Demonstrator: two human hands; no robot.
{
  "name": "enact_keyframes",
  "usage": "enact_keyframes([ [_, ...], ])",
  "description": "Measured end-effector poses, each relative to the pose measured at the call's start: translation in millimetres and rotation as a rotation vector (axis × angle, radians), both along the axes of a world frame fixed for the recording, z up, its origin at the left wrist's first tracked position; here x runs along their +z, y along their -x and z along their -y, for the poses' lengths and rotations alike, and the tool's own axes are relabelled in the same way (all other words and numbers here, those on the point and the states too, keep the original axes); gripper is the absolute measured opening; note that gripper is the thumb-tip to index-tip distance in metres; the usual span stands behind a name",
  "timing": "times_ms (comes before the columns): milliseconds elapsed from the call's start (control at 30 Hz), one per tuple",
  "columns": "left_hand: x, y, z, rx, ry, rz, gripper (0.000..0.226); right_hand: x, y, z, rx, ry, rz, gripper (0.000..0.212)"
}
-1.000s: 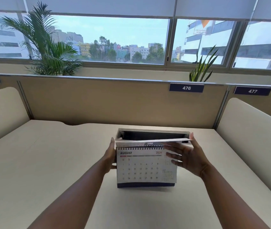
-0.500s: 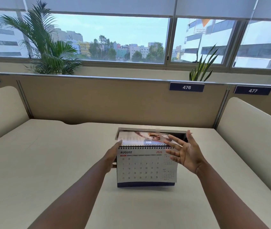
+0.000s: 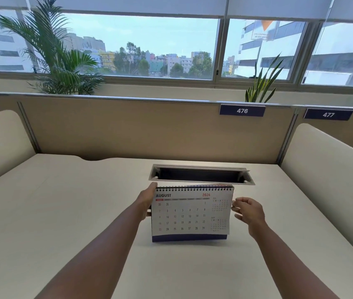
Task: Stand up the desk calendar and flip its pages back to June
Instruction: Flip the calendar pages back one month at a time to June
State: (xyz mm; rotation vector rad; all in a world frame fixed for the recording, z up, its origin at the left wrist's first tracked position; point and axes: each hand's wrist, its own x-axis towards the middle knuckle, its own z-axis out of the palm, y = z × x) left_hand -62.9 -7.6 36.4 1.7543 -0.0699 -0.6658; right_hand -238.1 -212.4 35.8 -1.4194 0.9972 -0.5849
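Observation:
The desk calendar [image 3: 190, 213] stands upright on the cream desk [image 3: 63, 212], spiral binding on top, its front page reading AUGUST 2026. My left hand [image 3: 147, 200] grips the calendar's upper left edge, thumb near the spiral. My right hand [image 3: 247, 211] hovers just off the right edge of the page with fingers loosely curled, holding nothing; its fingertips are very close to the page edge.
An open rectangular cable slot [image 3: 201, 174] lies in the desk just behind the calendar. Beige partition walls [image 3: 128, 130] with tags 476 [image 3: 242, 110] and 477 [image 3: 328, 114] enclose the desk. Cream side dividers [image 3: 326, 169] rise left and right. Plants stand on the window ledge.
A page that was lifted over the spiral has gone over to the back. My right hand dropped from above the binding to the calendar's right edge. The left hand stayed.

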Motion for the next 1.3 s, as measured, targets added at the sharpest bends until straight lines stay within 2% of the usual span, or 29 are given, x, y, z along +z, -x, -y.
enact_keyframes([
  [233, 1, 0, -1, -0.005, -0.007, -0.018, 0.048, -3, 1, -3, 0.078, 0.085, -0.09, 0.009],
  [400, 0, -1, 0, 0.003, 0.001, -0.028, 0.048, -2, 10, -3, 0.159, 0.084, -0.078, 0.025],
  [633, -1, 0, 0, 0.004, -0.003, -0.022, 0.046, 3, 12, -1, 0.204, 0.137, -0.123, 0.016],
  [833, 1, -1, -2, 0.01, -0.017, -0.001, 0.047, 2, 13, 0, 0.233, 0.166, -0.146, 0.016],
  [967, 1, 0, -2, 0.002, -0.026, 0.008, 0.047, 4, 12, 1, 0.194, 0.124, -0.148, 0.031],
  [1067, 1, 1, -2, -0.004, -0.036, 0.007, 0.046, 6, 14, 5, 0.171, 0.009, -0.133, 0.039],
  [1133, 1, 0, -3, -0.007, -0.04, 0.004, 0.047, 9, 15, 7, 0.228, -0.087, -0.153, 0.036],
  [1233, 2, 0, -4, -0.024, -0.045, -0.008, 0.049, 18, 17, 8, 0.412, -0.105, -0.336, 0.022],
  [1300, 3, 0, -4, -0.04, -0.048, -0.016, 0.05, 20, 19, 8, 0.545, -0.109, -0.415, 0.038],
])
